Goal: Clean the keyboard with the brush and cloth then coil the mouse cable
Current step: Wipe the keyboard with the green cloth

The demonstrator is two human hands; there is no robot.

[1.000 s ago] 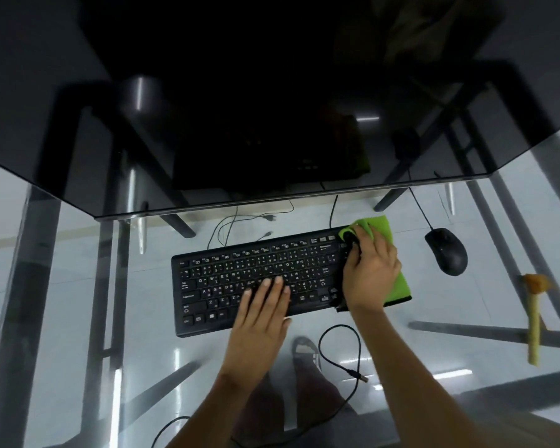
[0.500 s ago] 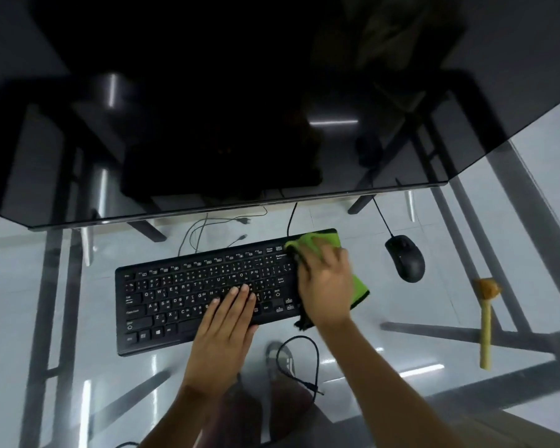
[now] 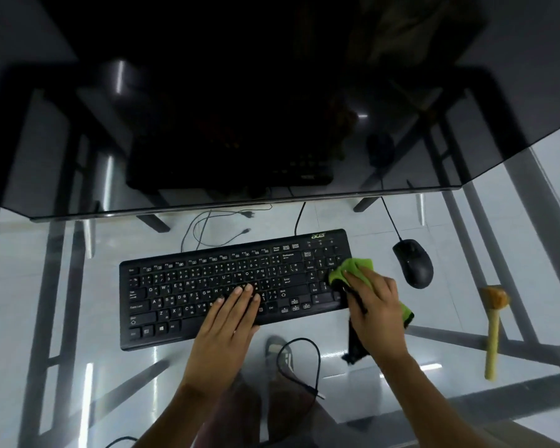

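Head view: keyboard [image 3: 233, 286] centre; left hand [image 3: 230, 321] flat on its keys, fingers straight — apparently steadying it; right hand [image 3: 374, 310] at 3 o'clock pressing green cloth [image 3: 353, 270] onto the numpad; mouse [image 3: 413, 263] beyond — uncoiled.

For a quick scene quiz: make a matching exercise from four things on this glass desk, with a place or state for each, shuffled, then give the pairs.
Things
1. green cloth
2. left hand
3. mouse
4. wooden brush

Places or states
A. lies alone near the desk's right edge
B. flat on the middle keys of the keyboard
C. under the right hand at the keyboard's right end
D. right of the keyboard, untouched, cable running back

Pairs: 1-C, 2-B, 3-D, 4-A
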